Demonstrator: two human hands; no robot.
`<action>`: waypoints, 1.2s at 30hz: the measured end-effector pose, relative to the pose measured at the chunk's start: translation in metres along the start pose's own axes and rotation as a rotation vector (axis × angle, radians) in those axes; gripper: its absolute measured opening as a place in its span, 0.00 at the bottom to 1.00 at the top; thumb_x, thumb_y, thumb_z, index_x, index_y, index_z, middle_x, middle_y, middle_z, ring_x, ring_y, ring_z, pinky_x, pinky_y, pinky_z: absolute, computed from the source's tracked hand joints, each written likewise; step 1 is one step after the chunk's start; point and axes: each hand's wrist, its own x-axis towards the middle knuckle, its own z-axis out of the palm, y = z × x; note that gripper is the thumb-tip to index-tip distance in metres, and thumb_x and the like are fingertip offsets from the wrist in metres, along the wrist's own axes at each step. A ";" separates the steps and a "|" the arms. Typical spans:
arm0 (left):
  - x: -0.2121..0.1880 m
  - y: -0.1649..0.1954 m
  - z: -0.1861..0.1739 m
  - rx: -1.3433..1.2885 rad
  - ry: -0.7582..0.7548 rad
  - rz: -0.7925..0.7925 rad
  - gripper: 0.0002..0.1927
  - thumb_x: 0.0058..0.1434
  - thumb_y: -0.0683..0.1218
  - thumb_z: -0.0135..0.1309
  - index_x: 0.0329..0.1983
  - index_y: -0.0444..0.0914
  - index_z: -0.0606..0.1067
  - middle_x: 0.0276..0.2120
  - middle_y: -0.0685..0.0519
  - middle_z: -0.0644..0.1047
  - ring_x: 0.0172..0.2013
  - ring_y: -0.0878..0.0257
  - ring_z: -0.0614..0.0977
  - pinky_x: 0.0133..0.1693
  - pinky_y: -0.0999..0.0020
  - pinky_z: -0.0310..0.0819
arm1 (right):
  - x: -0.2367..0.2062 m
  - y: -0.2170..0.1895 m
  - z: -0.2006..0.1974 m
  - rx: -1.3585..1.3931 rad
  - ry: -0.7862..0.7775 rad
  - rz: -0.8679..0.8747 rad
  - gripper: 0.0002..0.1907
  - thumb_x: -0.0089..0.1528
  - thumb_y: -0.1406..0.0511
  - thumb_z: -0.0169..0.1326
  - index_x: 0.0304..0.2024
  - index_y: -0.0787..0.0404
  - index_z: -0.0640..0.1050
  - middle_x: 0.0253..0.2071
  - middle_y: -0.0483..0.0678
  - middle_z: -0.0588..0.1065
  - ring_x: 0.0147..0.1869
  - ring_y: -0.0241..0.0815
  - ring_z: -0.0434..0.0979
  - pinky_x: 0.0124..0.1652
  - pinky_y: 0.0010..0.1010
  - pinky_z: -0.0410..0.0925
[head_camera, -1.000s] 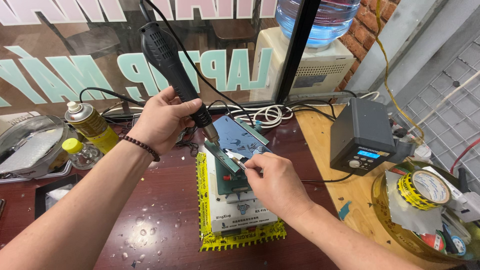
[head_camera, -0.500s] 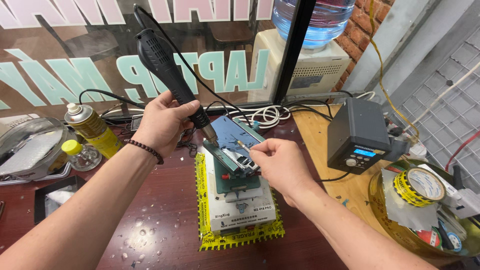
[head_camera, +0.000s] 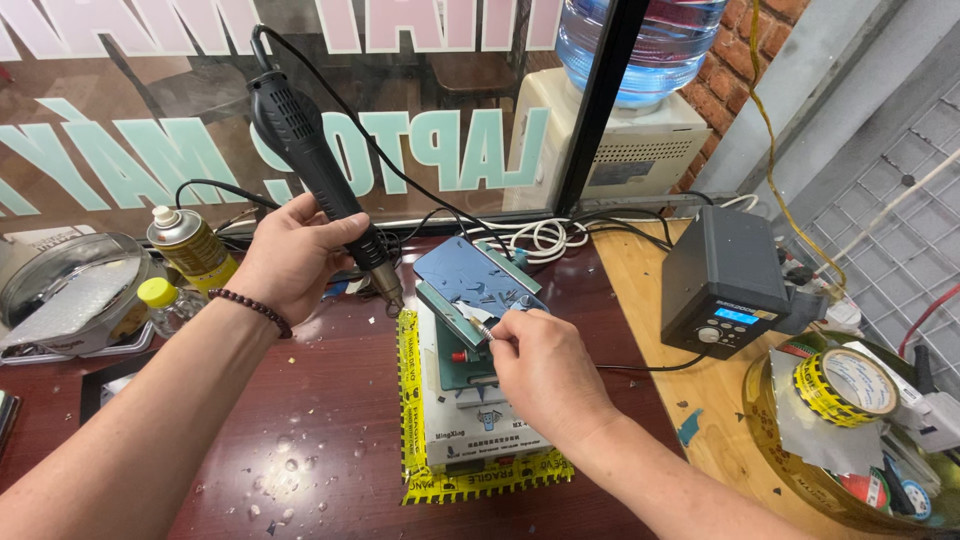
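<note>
My left hand grips a black hot-air gun by its handle, nozzle pointing down just left of a blue-green clamp fixture. A thin blue panel is clamped in the fixture, which sits on a white box-shaped unit edged with yellow tape. My right hand pinches a thin metal tool whose tip touches the panel's near edge. A black cord runs up from the gun's top.
A black station with a lit blue display stands at right on the wooden bench. A glass bowl holding a yellow tape roll and tools is at far right. A spray can, small yellow-capped bottle and clear lid are at left.
My left hand has pulled the hot-air gun back to the left, off the clamped panel. My right hand has stayed at the panel's near edge with the thin tool.
</note>
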 end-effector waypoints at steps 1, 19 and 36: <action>0.002 0.000 0.005 -0.015 -0.016 0.006 0.08 0.62 0.38 0.59 0.44 0.40 0.76 0.34 0.57 0.79 0.33 0.69 0.80 0.32 0.73 0.71 | -0.001 -0.001 0.002 -0.003 0.019 -0.011 0.05 0.59 0.68 0.57 0.34 0.65 0.81 0.33 0.54 0.80 0.39 0.54 0.81 0.40 0.40 0.73; 0.023 -0.011 0.042 -0.055 -0.070 -0.003 0.07 0.63 0.38 0.58 0.43 0.37 0.75 0.34 0.55 0.79 0.32 0.66 0.80 0.31 0.72 0.73 | 0.007 0.009 0.007 0.234 0.001 0.221 0.08 0.58 0.65 0.59 0.36 0.63 0.83 0.33 0.53 0.84 0.36 0.44 0.84 0.38 0.34 0.74; -0.008 -0.009 -0.020 0.006 -0.042 -0.127 0.08 0.63 0.39 0.56 0.45 0.38 0.78 0.36 0.54 0.81 0.31 0.68 0.77 0.29 0.73 0.67 | -0.010 0.065 -0.026 0.110 0.178 0.387 0.14 0.65 0.59 0.55 0.41 0.63 0.81 0.28 0.49 0.80 0.32 0.38 0.77 0.37 0.32 0.70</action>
